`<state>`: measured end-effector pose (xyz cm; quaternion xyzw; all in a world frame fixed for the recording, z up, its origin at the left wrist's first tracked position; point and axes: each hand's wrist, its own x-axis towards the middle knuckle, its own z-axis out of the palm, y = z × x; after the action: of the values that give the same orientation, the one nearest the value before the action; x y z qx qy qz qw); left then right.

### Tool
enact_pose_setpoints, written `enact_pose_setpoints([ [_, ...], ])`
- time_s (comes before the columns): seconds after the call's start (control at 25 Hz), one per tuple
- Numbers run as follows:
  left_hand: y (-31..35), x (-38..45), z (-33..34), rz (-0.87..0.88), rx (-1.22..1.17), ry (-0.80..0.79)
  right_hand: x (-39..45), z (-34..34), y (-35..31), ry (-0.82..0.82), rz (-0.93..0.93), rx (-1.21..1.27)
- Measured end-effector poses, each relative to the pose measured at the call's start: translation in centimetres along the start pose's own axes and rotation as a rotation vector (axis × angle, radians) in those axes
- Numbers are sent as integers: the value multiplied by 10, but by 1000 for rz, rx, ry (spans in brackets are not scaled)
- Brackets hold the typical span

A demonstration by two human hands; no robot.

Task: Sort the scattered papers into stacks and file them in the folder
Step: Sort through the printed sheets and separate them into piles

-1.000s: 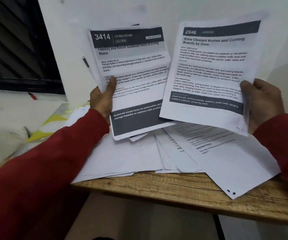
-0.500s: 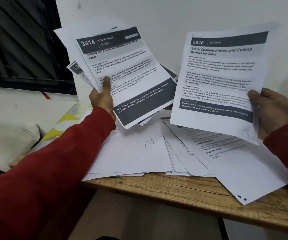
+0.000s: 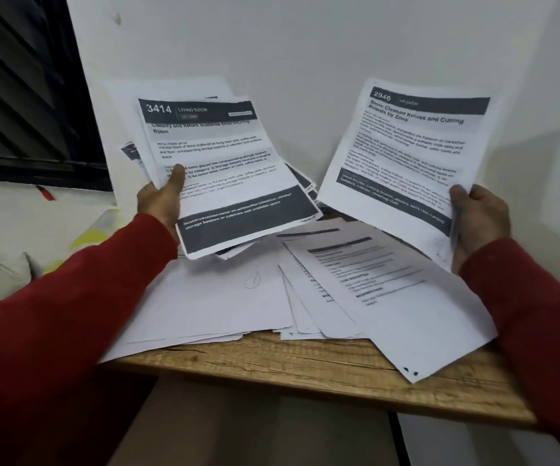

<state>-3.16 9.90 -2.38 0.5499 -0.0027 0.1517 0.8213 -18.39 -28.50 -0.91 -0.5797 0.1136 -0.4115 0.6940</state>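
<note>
Your left hand point(image 3: 161, 203) grips a fanned bundle of sheets point(image 3: 228, 176) at 10 o'clock, thumb on top; lower sheets mostly hidden. Your right hand point(image 3: 480, 220) pinches a single page point(image 3: 403, 153) at 2 o'clock, fingers behind it. Loose papers point(image 3: 356, 290) cover the worktop point(image 3: 305, 371), print blurred. Folder point(image 3: 90, 237) at 9 o'clock, half hidden.

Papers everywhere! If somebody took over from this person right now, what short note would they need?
Left hand: grips a fanned bunch of sheets, 3414 Living Room sheet on top, thumb pressed on it.
Right hand: holds the 2946 sheet by its lower right corner.
Loose papers overlap on the wooden table, one overhanging the front edge.
Done: one bunch gathered.
Left: sort the rest and file everything; no folder clearly visible.
</note>
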Motion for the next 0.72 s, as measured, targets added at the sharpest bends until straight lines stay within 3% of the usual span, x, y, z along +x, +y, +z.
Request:
enact_pose_setpoints([
  [0.32,-27,-6,1,19,233,-194,12,-11,-11,97,-4,53],
  [0.48,-28,-10,6,91,350,-275,19,-30,-19,58,75,-17],
  [0.72,-27,-25,12,37,393,-342,32,-58,-34,105,88,17],
])
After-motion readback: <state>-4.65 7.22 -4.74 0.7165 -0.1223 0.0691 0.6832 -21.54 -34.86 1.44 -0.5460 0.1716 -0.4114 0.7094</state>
